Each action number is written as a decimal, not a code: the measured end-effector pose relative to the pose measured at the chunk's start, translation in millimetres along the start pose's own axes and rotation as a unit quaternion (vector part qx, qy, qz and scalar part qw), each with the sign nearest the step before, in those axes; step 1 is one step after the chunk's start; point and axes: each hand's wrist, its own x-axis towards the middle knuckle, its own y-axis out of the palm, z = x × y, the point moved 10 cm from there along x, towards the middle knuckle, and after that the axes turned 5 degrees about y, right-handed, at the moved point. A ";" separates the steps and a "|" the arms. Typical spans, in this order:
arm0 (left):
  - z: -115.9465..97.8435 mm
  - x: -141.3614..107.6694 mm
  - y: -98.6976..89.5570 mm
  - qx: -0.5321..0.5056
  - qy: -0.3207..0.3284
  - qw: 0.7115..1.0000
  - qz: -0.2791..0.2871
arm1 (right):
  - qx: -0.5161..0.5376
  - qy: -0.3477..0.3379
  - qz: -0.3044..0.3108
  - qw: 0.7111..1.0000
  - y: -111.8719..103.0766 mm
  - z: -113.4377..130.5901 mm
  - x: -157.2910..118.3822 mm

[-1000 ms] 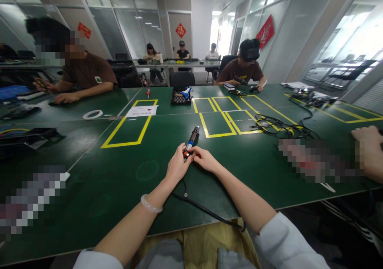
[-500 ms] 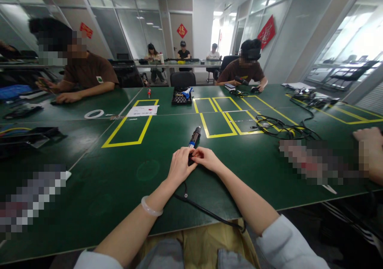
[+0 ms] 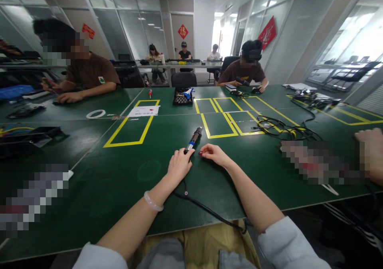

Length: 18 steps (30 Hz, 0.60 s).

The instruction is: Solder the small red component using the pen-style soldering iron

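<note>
A corded electric screwdriver point(image 3: 194, 138), black with a blue and silver band, lies on the green table point(image 3: 143, 205) with its tip pointing away from me. My left hand point(image 3: 179, 165) is closed around its rear end, hiding that part. Just right of it, apart from the tool, my right hand point(image 3: 217, 154) pinches a small red piece point(image 3: 200, 153) between thumb and fingers; its kind is too small to make out. From beneath my left hand a black cable point(image 3: 209, 212) runs to the table's near edge. A small ring terminal point(image 3: 186, 193) shows on a thin wire there.
Black cables point(image 3: 278, 127) lie coiled to the right. A black tray point(image 3: 182, 97) with parts, a white tape roll point(image 3: 95, 114) and a paper sheet point(image 3: 144, 110) lie farther back. Co-workers sit across the table; another person's hand point(image 3: 371, 151) is at the right edge.
My right hand has moved away from the screwdriver to the right, and a small red piece now shows in its fingers. My left hand stays on the tool.
</note>
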 end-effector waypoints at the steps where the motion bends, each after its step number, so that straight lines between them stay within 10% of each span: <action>1: 2.3 -0.1 -1.1 0.005 0.002 1.000 0.003 | 0.003 0.003 -0.004 1.000 -1.4 -1.1 0.3; 7: 51.1 -5.7 -6.5 0.031 -0.032 0.999 0.007 | 0.008 0.027 -0.029 0.999 -9.0 -5.0 0.7; 18: 227.5 -45.0 -30.3 0.090 -0.225 0.969 0.036 | -0.007 0.010 -0.022 1.000 -5.7 -2.7 0.1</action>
